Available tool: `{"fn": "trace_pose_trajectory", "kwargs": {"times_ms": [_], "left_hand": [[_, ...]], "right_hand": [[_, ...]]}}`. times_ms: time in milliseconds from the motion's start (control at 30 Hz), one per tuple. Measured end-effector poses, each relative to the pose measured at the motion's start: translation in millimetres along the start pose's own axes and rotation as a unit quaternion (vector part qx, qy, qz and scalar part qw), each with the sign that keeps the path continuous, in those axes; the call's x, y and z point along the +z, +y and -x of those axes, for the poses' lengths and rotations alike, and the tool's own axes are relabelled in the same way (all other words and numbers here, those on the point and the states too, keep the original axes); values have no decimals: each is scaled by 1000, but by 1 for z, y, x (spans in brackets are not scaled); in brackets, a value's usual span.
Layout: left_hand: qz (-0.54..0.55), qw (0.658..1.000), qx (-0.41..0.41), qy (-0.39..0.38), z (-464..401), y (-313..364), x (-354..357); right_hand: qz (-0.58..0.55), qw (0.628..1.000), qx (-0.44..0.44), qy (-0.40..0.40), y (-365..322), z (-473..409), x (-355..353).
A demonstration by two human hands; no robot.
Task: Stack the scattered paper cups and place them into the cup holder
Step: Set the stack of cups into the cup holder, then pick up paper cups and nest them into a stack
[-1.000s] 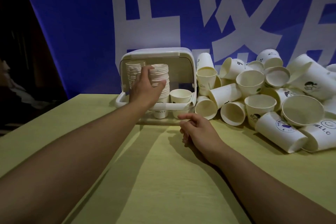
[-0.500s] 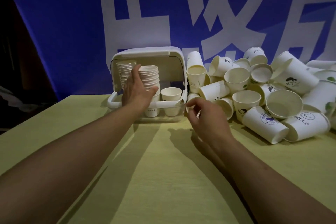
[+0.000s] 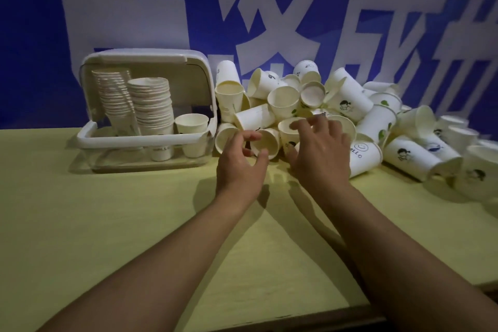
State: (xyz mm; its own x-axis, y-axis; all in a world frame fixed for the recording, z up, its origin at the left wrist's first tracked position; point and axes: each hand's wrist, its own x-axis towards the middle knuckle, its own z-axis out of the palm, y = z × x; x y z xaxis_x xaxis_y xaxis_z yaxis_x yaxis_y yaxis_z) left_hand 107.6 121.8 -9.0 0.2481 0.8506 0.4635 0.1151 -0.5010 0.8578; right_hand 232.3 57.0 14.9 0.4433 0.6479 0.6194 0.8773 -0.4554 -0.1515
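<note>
Two hands reach up the middle of the frame, the left hand (image 3: 240,163) with curled, spread fingers just below a tipped paper cup (image 3: 265,143) whose mouth faces us and bottom points away, the right hand (image 3: 320,151) spread over the cup pile (image 3: 350,105), cup holder (image 3: 147,113) farther left.

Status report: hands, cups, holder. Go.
Left hand and right hand both open, at the loose cup pile, nothing gripped. Cup holder lid up, two stacks plus one single cup inside. Nothing in the way.
</note>
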Motion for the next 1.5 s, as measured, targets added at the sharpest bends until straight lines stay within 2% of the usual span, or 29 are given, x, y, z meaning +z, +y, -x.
{"fn": "trace_pose_trajectory", "kwargs": {"times_ms": [133, 267, 533, 633, 700, 767, 867, 933, 1000, 1067, 1167, 1233, 1300, 1400, 1500], "left_hand": [[17, 999, -17, -42, 4, -13, -7], [41, 999, -18, -30, 6, -12, -9], [14, 995, 6, -97, 18, -12, -3], [-22, 993, 63, -97, 21, -10, -5], [-53, 987, 120, -92, 22, -7, -5], [-60, 982, 151, -93, 24, -4, -4], [-49, 979, 178, -83, 26, -3, -3], [-35, 984, 158, -70, 23, -3, -5], [-27, 989, 139, -48, 20, -5, -8], [-11, 994, 109, -11, 16, -8, -10], [81, 996, 8, 30, 7, -13, -14], [158, 985, -70, 22, 2, -16, -16], [209, 970, -124, -4, 2, -16, -16], [262, 951, -152, -51, 3, -15, -14], [282, 944, -148, -82, 4, -16, -14]], "right_hand": [[-96, 987, 125, 7, 27, -2, 3], [-129, 978, 166, -19, 41, -12, 15], [-207, 964, 141, 91, 46, -12, 14], [-282, 940, 91, 169, 32, -4, -1], [-341, 921, 42, 186, 18, 3, -9], [-393, 909, 5, 141, 5, 10, -11], [-454, 890, -29, 19, -5, 18, -8], [-494, 869, -13, -18, -4, 18, -5], [-505, 863, 14, -14, -3, 16, -2], [-464, 885, 32, -12, -3, 15, 0], [-378, 922, 78, -31, -1, 15, 10], [-326, 939, 96, -52, 2, 15, 16], [-318, 940, 102, -73, 2, 15, 18], [-346, 925, 117, -101, -1, 16, 19], [-364, 916, 120, -122, -5, 17, 19]]}}
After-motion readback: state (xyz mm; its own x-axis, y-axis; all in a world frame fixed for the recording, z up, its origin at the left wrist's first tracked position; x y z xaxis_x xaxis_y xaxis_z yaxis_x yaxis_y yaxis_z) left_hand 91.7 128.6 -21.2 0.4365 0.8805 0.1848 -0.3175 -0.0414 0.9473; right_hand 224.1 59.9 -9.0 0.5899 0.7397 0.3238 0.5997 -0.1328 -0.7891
